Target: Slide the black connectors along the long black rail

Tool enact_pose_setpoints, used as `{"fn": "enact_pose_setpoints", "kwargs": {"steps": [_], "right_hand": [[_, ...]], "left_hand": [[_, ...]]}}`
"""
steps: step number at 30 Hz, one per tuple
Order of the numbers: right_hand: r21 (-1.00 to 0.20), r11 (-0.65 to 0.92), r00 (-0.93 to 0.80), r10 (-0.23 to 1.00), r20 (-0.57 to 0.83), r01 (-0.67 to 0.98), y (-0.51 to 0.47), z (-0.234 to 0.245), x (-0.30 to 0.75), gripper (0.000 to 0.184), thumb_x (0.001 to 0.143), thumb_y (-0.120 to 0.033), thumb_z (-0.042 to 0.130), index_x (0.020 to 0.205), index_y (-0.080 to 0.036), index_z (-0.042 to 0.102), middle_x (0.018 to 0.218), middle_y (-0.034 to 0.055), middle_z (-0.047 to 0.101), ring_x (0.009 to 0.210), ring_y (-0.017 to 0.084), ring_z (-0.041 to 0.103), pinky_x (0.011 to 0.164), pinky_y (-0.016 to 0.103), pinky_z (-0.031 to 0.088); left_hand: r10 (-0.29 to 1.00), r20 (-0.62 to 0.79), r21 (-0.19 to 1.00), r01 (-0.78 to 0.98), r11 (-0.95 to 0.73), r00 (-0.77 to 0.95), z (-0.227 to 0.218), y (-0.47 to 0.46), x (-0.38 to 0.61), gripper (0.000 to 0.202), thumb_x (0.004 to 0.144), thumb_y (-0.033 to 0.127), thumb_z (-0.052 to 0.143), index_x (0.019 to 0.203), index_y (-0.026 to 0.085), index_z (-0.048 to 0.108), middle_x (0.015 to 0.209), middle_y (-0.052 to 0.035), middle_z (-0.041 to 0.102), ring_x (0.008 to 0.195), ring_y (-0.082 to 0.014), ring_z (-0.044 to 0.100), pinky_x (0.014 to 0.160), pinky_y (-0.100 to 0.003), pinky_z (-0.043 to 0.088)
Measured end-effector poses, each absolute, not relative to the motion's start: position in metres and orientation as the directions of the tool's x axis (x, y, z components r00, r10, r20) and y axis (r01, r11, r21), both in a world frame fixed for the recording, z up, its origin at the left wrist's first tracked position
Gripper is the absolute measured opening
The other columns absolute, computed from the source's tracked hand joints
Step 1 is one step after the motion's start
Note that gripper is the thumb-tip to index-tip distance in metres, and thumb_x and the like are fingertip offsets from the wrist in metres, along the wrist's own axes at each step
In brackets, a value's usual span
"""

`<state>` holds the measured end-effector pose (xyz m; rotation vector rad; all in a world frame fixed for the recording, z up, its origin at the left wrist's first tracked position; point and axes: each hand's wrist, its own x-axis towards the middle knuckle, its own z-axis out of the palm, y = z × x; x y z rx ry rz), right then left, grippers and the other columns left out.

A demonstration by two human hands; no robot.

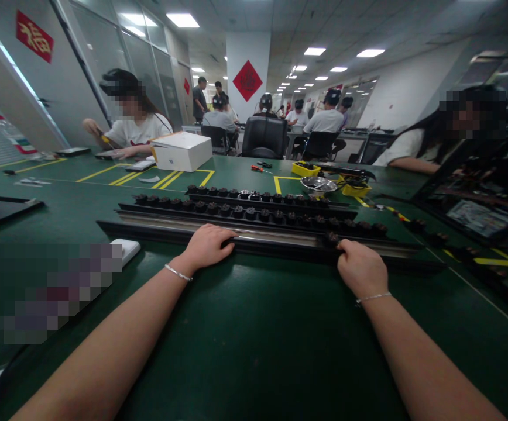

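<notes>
A long black rail [275, 238] with a metallic channel lies across the bench in front of me. My left hand [210, 245] grips it left of its middle, fingers over the top and thumb at the front edge. Toward the rail's right part, my right hand [361, 266] pinches a small round black socket-like piece [332, 238] against the channel. Just behind lies another black rail [170, 209] carrying a row of round black pieces [238, 211]. A third row of such pieces [254, 196] sits farther back. My fingers partly hide the held piece.
On the left lie a pixelated strip with a white end [126, 248] and a dark panel [3, 207]. Behind the rails are a white box [184, 151], a screwdriver [257, 168], a metal bowl [319, 185] and yellow bins [304, 169]. People sit at both sides.
</notes>
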<state>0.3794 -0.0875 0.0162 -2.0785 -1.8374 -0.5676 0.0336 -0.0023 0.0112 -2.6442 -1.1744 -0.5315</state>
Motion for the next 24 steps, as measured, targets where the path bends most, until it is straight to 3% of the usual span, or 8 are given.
{"fn": "enact_pose_setpoints", "kwargs": {"steps": [24], "right_hand": [[0.052, -0.2, 0.154, 0.873, 0.463, 0.978, -0.0917, 0.0209, 0.3874, 0.029, 0.08, -0.013, 0.04, 0.085, -0.018, 0.068, 0.085, 0.0061, 0.068, 0.076, 0.017, 0.059, 0.065, 0.029, 0.038]], "left_hand": [[0.688, 0.393, -0.027, 0.756, -0.654, 0.61, 0.0107, -0.0027, 0.0335, 0.032, 0.084, 0.036, 0.047, 0.108, 0.023, 0.064, 0.102, -0.0038, 0.071, 0.096, -0.021, 0.064, 0.089, -0.038, 0.045]]}}
